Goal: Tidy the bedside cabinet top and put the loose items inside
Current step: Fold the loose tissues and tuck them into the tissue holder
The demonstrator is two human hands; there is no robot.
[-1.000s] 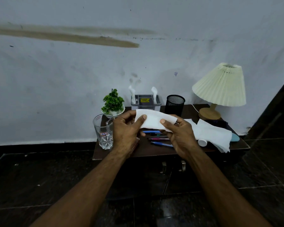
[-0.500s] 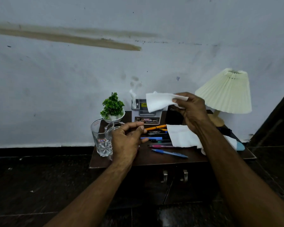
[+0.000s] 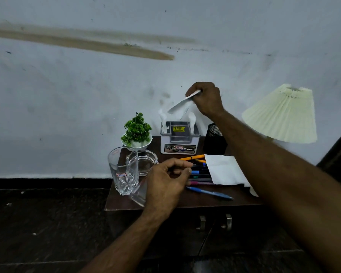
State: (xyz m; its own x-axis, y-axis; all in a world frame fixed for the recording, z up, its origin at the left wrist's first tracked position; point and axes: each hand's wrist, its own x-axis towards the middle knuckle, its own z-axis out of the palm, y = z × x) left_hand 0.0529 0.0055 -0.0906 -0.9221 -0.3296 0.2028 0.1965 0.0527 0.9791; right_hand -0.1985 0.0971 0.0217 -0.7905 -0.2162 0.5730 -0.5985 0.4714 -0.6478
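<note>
My right hand [image 3: 206, 99] pinches a folded white tissue [image 3: 180, 106] just above the grey tissue holder [image 3: 180, 140] at the back of the dark bedside cabinet top [image 3: 165, 202]. The tissue's lower end hangs over the holder's opening. My left hand [image 3: 165, 182] hovers over the front of the top with loosely curled fingers and holds nothing. Several pens [image 3: 202, 175] lie in a row beside a loose white tissue [image 3: 223, 171], and a blue pen [image 3: 210, 193] lies nearer the front edge.
A glass mug [image 3: 123, 170], a clear glass ashtray [image 3: 147, 161] and a small potted plant [image 3: 137, 132] stand at the left. A black mesh pen cup [image 3: 213, 141] and a pleated lamp [image 3: 281, 114] are at the right. Two drawer handles [image 3: 214, 221] show below the top.
My left hand let go of the tissue and stayed low over the cabinet. My right hand carried the folded tissue up and back, from in front of me to above the tissue holder.
</note>
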